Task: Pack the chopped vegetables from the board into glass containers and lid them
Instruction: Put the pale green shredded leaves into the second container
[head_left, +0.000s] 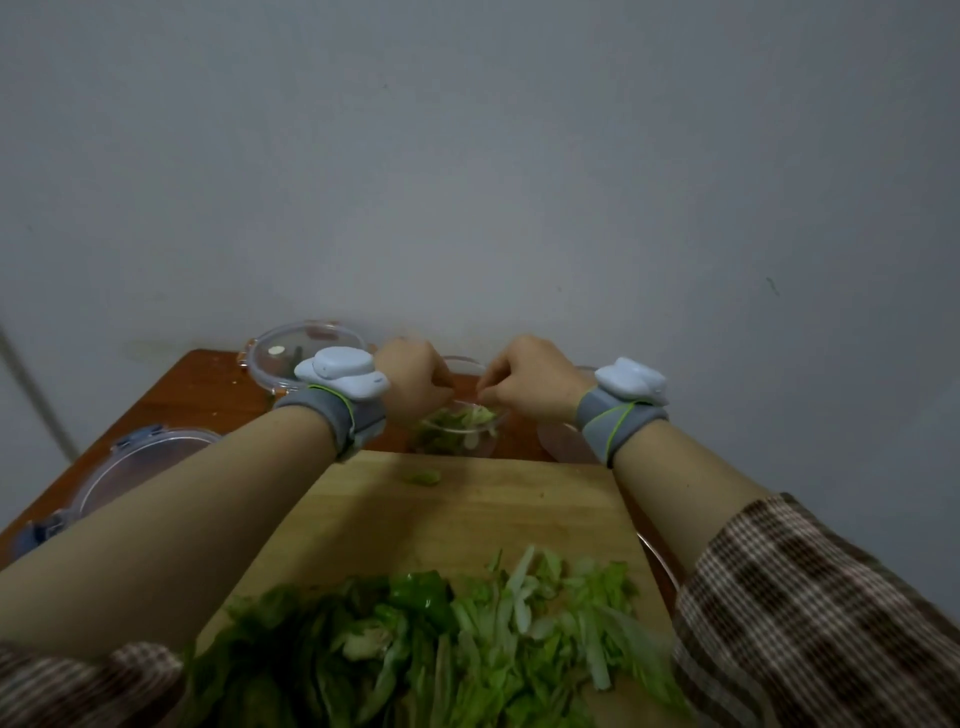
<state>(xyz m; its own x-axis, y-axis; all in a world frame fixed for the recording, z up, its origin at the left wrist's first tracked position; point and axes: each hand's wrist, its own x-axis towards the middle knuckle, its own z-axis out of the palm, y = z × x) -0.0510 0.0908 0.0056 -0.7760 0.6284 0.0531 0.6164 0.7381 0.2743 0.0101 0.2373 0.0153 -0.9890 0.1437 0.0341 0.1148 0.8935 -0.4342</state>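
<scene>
Both hands are working over the glass bowl at frame centre; packing is only partly done.
The left hand (410, 382) and right hand (530, 376) are curling their fingers down above the bowl (457, 431), likely to release greens inside its rim. Whether either is holding anything cannot be told. The bowl is sitting just past the board's (467, 504) far edge, which keeps the carry short. Most greens (441, 639) are lying lower centre on the board. Two containers, upper left (306, 358) and left (140, 462), are crowding the tabletop (208, 384); the bare mid-board is giving room.
</scene>
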